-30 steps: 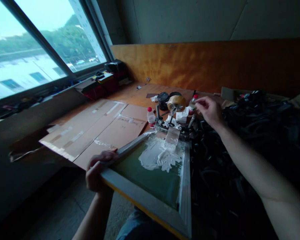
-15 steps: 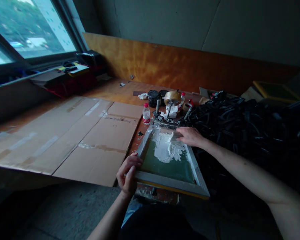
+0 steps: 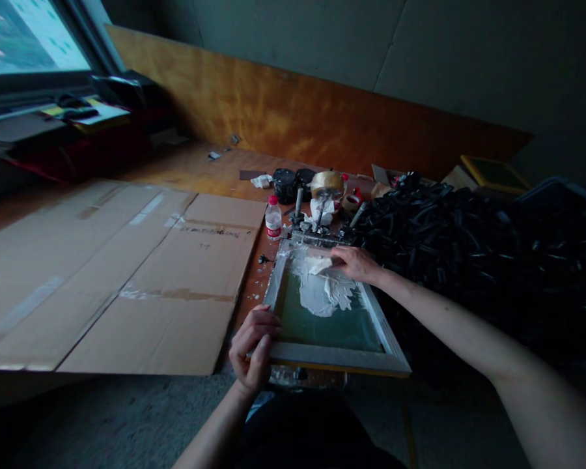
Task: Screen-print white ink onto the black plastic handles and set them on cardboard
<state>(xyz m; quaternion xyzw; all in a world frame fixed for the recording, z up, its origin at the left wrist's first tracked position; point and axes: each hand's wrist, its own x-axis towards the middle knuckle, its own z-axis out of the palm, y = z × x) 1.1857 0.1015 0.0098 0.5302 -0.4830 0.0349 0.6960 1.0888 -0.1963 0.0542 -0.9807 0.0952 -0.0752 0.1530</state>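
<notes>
- Wooden screen frame (image 3: 332, 357) sits at my 6 o'clock bench edge; cardboard (image 3: 127, 273) lies open at 9, black parts pile (image 3: 469, 247) crowds 3.
- Left hand (image 3: 254, 348) clamps the frame's near corner.
- Right hand (image 3: 356, 264) closes on the squeegee (image 3: 320, 264) in white ink (image 3: 322, 293).

1. A wooden workbench (image 3: 215, 170) carries everything.
2. Flattened cardboard sheets (image 3: 127, 273) cover its left part.
3. A small water bottle (image 3: 273, 219), a screen frame (image 3: 332, 355) and a black heap (image 3: 469, 247) lie on it.

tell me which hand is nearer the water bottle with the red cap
Right. The right hand rests on the screen frame's far end, nearer the water bottle; the left hand grips the near corner.
</notes>
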